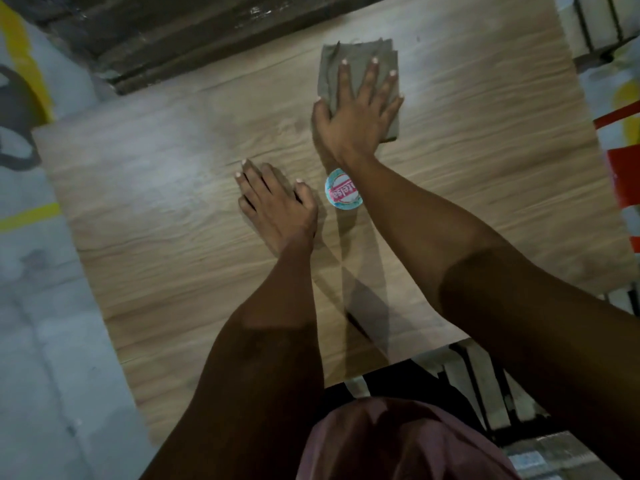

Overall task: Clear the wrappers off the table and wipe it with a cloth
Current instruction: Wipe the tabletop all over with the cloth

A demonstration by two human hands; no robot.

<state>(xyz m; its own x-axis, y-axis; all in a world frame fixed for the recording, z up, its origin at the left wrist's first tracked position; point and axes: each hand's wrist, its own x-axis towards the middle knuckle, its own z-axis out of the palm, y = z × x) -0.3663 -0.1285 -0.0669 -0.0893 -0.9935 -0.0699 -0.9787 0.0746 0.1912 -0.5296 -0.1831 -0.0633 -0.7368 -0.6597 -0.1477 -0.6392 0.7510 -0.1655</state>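
Note:
A folded grey-green cloth (349,60) lies on the far middle of the wooden table (156,188). My right hand (356,112) presses flat on the cloth with fingers spread. My left hand (277,206) rests flat on the bare tabletop, nearer to me and to the left, holding nothing. Between the two hands, right beside my right wrist, lies a round wrapper lid (341,192) with a blue rim and red lettering.
The table's near edge runs just in front of my body, its left edge borders a grey floor with yellow lines (31,213). A dark ledge (194,39) lies beyond the far edge. Red and white objects (620,174) stand at the right.

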